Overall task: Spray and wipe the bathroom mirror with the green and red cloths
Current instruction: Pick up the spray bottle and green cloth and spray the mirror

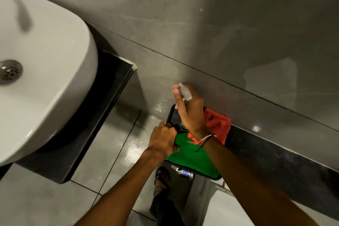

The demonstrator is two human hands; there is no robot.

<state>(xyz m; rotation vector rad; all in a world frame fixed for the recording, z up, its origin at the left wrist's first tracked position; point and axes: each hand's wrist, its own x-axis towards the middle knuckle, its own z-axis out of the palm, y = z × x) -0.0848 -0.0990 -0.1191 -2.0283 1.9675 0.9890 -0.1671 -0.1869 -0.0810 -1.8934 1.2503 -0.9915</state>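
A: On the black tray [169, 115], where were the cloths?
B: Left hand [162, 140] clenched the green cloth [194, 156]; right hand [190, 113] gripped the spray bottle [185, 93] beside the red cloth [218, 124].

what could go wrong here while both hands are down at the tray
1. The right hand grips the spray bottle over the black tray; a squeeze could wet the red cloth.
2. The left hand tugging the green cloth might tip the tray.
3. The floor looks wet.
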